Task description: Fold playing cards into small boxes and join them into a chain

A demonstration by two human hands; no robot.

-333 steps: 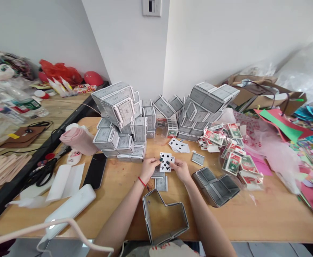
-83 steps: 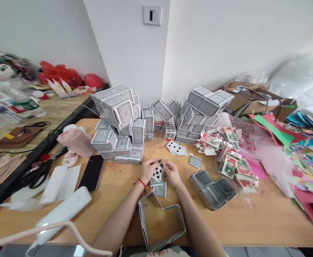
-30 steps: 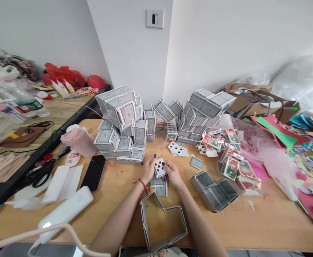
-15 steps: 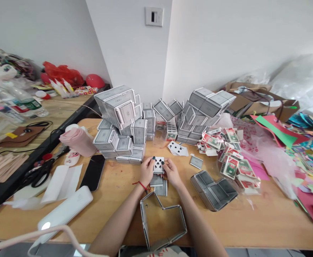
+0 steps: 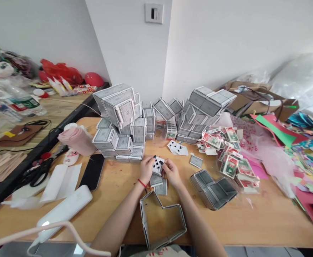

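A spade playing card (image 5: 157,166) is held face up between my two hands, tilted a little. My left hand (image 5: 147,169) pinches its left edge, a red string round that wrist. At the card's right edge my right hand (image 5: 171,172) closes on it with thumb and fingers. Just below, grey-backed playing cards (image 5: 160,187) lie face down on the table. Between my forearms stands an open heart-shaped frame made of cards (image 5: 183,218). To its right is a second heart-shaped card piece (image 5: 212,189). Beyond my hands, several loose cards (image 5: 177,147) lie face up.
Stacks of folded card blocks stand at the back left (image 5: 116,107) and back right (image 5: 210,101). A pile of card boxes (image 5: 230,162) lies right. A phone (image 5: 92,172), white power bank (image 5: 65,207), scissors (image 5: 41,173) and pink cup (image 5: 76,139) are left. A pale cable crosses the lower left.
The spade card has turned from nearly level to a tilt, its right side shifting slightly. Both hands keep hold of it. The other things stay in place.
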